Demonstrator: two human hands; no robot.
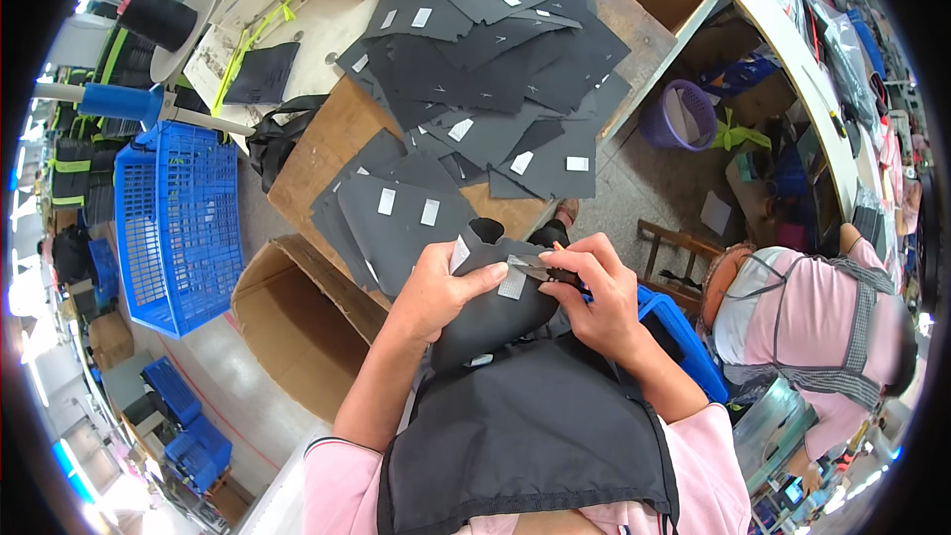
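My left hand [434, 289] is closed on a dark grey fabric piece [482, 322], thumb on top, with its upper edge curling over. White patches are stitched on the piece; one hook-and-loop-like patch [512, 284] faces up between my hands. In my right hand [602, 295] is a pair of thread snips [557, 274], gripped between thumb and fingers. Their blades touch or lie just over the edge of that patch; whether a thread is between them is too small to tell. Right beyond my hands lie similar grey fabric pieces [406, 200] with white patches.
A large heap of grey pieces [466, 69] covers the wooden table [315, 160]. At left stand an open cardboard box [297, 327] and a blue plastic basket [178, 228]. To the right are a purple bin [680, 117], a wooden stool [676, 253] and a seated co-worker [807, 317].
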